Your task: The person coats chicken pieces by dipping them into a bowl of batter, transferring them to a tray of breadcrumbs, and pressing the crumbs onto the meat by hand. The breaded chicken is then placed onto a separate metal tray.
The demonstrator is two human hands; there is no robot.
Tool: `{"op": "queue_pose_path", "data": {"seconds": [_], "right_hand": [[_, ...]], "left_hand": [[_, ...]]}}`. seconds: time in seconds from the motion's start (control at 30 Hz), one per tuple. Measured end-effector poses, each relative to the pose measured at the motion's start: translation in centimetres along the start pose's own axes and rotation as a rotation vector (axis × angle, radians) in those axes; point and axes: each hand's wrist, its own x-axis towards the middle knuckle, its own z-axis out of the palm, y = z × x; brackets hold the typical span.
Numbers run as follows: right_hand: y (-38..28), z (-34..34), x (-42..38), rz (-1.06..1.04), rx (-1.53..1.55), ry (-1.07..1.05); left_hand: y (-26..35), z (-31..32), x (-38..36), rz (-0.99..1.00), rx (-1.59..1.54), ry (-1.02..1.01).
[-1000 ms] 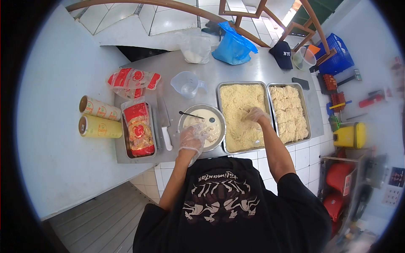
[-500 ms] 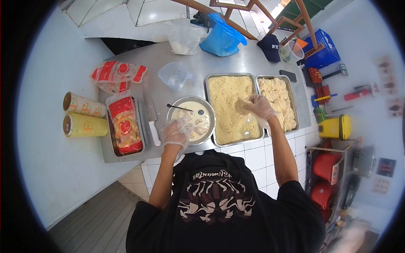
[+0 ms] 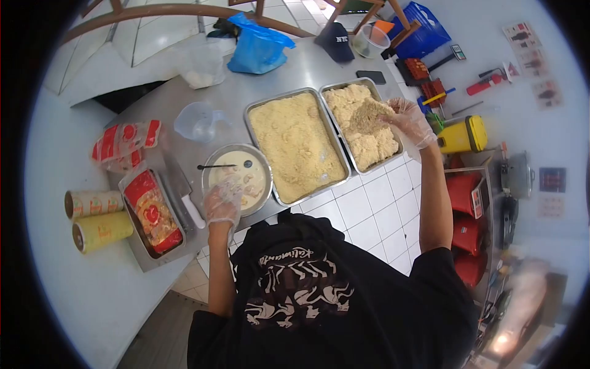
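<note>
My right hand point(image 3: 413, 123), in a clear plastic glove, grips a breaded piece of meat point(image 3: 370, 117) between thumb and fingers. It is over the tray of breaded pieces point(image 3: 394, 150) on the right. My left hand point(image 3: 222, 204), also gloved, reaches over the near rim of a metal bowl point(image 3: 268, 184). Its fingertips are among the meat pieces in pale batter, so their grip is hidden. A dark-handled utensil point(image 3: 216, 166) lies across the bowl. Between bowl and right tray stands a tray of yellowish breading crumbs point(image 3: 295, 135).
Left of the bowl lie a white-handled knife point(image 3: 193, 211) and a tray with packaged meat point(image 3: 152, 212). A measuring jug point(image 3: 198, 122), blue bag point(image 3: 261, 48), cap point(image 3: 335, 43) and phone point(image 3: 371, 77) are farther back. Two wrap rolls point(image 3: 101, 234) stand at left.
My right hand has moved right, from the crumb tray to over the tray of breaded pieces, carrying the breaded piece. My left hand stays at the bowl. The view has turned.
</note>
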Motion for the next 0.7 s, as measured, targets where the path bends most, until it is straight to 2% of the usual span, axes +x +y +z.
{"op": "queue_pose_path", "data": {"seconds": [0.07,0.17,0.2,0.23,0.3,0.33,0.43,0.47,0.6,0.67,0.7], "right_hand": [[1.7,-0.9,-0.4,0.012,-0.104,0.061],[6.1,-0.9,-0.4,0.046,-0.249,0.105],[6.1,-0.1,-1.2,0.049,-0.02,0.114],[8.0,-0.2,-1.1,0.053,-0.012,0.122],[11.7,0.4,-0.9,0.159,-0.288,0.14],[12.4,0.7,-1.4,0.209,-0.296,0.148],[18.6,1.1,-0.8,0.205,-0.204,0.079],[18.7,1.2,-1.1,0.257,-0.119,0.071],[22.4,1.7,-0.6,0.313,-0.01,0.162],[24.3,1.4,0.5,0.48,-0.236,-0.022],[26.4,1.7,0.8,0.487,-0.228,-0.02]], "left_hand": [[1.0,-0.2,-0.3,0.046,0.121,0.036],[1.1,-0.4,-0.3,0.03,0.097,-0.012],[0.9,-0.4,-0.4,0.034,0.107,-0.022],[0.6,-0.3,-0.3,0.002,0.091,-0.018],[-0.5,-0.2,-0.1,-0.028,0.087,-0.021],[-1.2,-0.2,0.1,-0.029,0.08,-0.017],[-0.5,0.2,0.2,-0.061,0.066,-0.025],[0.1,0.2,0.1,-0.097,0.049,-0.034],[1.7,0.7,0.3,-0.087,0.104,-0.045],[1.0,1.1,0.3,-0.111,0.066,-0.045],[1.1,1.0,0.3,-0.108,0.073,-0.053]]}}
